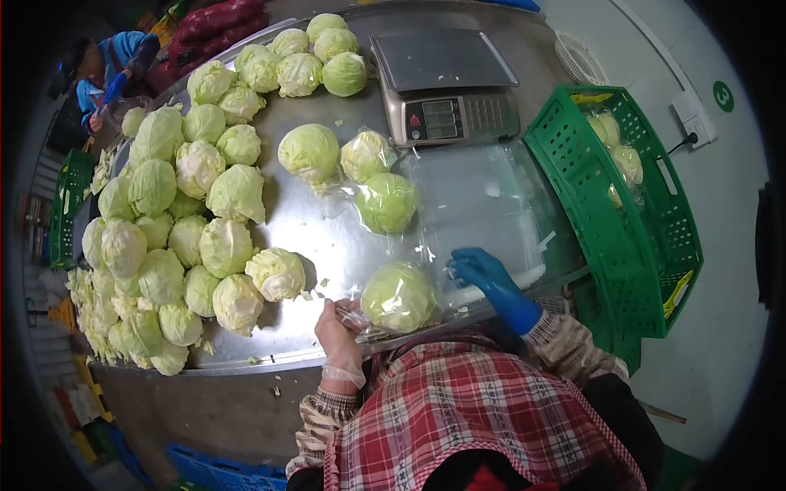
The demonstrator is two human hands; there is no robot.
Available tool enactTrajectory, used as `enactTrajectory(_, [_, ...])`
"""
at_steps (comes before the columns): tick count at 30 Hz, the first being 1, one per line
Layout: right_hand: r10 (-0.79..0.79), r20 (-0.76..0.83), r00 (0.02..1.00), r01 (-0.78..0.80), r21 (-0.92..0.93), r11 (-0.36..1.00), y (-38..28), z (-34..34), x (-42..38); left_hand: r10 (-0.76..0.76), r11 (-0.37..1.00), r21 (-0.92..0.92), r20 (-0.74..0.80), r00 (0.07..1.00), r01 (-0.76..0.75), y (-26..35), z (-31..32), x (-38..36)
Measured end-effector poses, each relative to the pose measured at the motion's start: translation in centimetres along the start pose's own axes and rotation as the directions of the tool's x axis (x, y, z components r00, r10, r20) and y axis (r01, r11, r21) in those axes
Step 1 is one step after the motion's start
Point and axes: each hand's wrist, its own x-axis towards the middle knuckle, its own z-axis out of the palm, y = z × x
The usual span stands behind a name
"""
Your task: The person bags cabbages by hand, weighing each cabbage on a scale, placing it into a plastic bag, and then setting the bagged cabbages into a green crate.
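My left hand [337, 334], in a thin clear glove, pinches the gathered end of a clear plastic bag [352, 314] at the table's near edge. Inside that bag a green cabbage [399, 296] rests on the metal table. My right hand [485, 275], in a blue glove, lies over a stack of clear plastic bags [467, 204], its fingers stretched out and nothing visible in them. Beyond the bagged cabbage sit two more wrapped cabbages [386, 203] and a pale cabbage [309, 153] with plastic by its base.
A big heap of loose cabbages [199, 168] covers the table's left side. At the back stands a digital scale [446, 86]. A green crate [606, 204] with wrapped cabbages is on the right. Across the table a person in blue sleeves [123, 61] handles a cabbage near red sacks [221, 29].
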Motion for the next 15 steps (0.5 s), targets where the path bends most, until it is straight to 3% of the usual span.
enactTrajectory(4, [-0.021, 0.036, 0.999, 0.018, 0.074, 0.997, -3.3, 2.7, 3.4, 0.032, 0.999, 0.04, 0.015, 0.999, -0.033, 0.4, 0.4, -0.4])
enactTrajectory(7, [-0.065, -0.064, 0.996, 0.068, 0.059, 0.996, -2.7, 3.1, 4.5, 0.071, 0.996, 0.056, -0.029, 0.997, -0.07, 0.6, 0.5, -0.4])
enactTrajectory(9, [-0.08, -0.227, 0.971, 0.07, -0.049, 0.996, -0.9, 2.7, 5.6, 0.04, 0.999, 0.033, -0.072, 0.997, -0.038, 0.4, 0.2, 0.3])
enactTrajectory(10, [-0.071, -0.232, 0.97, 0.062, -0.047, 0.997, 0.6, 2.4, 5.9, 0.015, 1.0, 0.008, -0.116, 0.993, -0.014, 0.2, -0.1, 0.7])
enactTrajectory(12, [0.057, -0.301, 0.952, -0.052, 0.025, 0.998, 2.7, 1.7, 5.6, -0.037, 0.999, -0.036, -0.125, 0.991, 0.032, -0.5, -0.7, 1.8])
enactTrajectory(14, [0.108, -0.275, 0.956, -0.12, -0.027, 0.992, 3.2, 1.2, 4.8, -0.092, 0.992, -0.094, -0.136, 0.986, 0.08, -1.2, -1.1, 2.2])
enactTrajectory(15, [0.158, -0.254, 0.954, -0.181, -0.068, 0.981, 3.4, 1.2, 4.2, -0.083, 0.996, -0.03, -0.13, 0.988, 0.079, -0.8, -1.1, 1.8])
